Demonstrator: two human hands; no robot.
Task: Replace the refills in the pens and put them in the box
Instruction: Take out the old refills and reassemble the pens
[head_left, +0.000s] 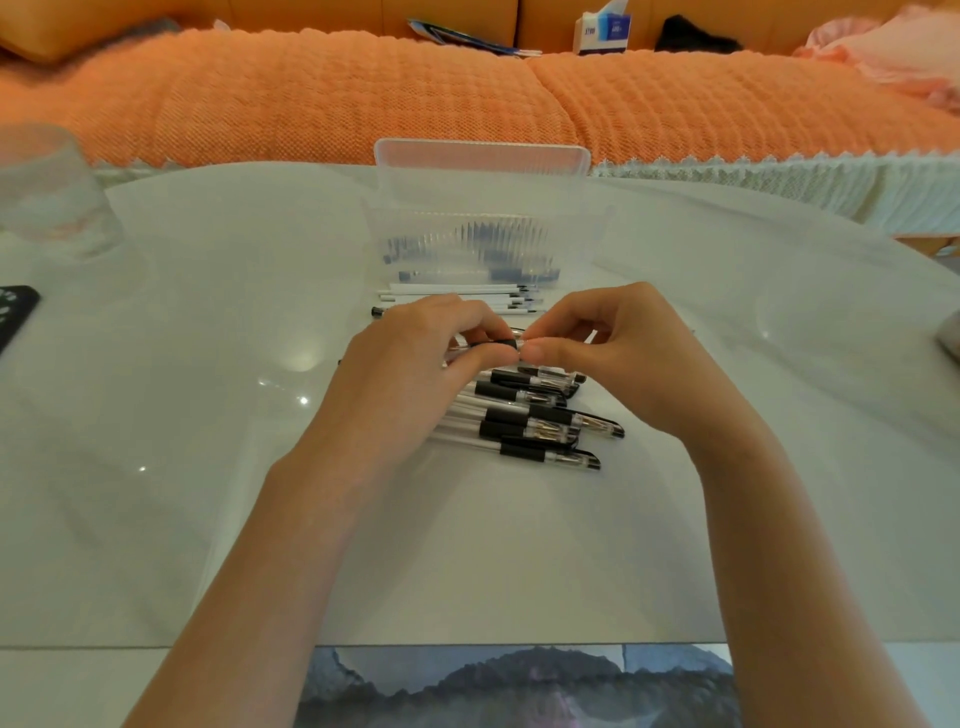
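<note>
If the right hand (623, 338) twists too hard, its fingertip pinch on the pen's end may slip, dropping loose parts into the pile of pens (540, 421) in front of the clear box (483, 244). The pen (498, 344) spans both hands, its black grip held by the left hand (415, 338), nearer than the box.

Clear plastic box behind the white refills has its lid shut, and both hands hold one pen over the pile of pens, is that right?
Not quite: in the head view the clear plastic box has its lid standing open. Otherwise right: it sits behind the white refills, and the left hand and right hand hold one black-gripped pen over the pile of pens.
</note>
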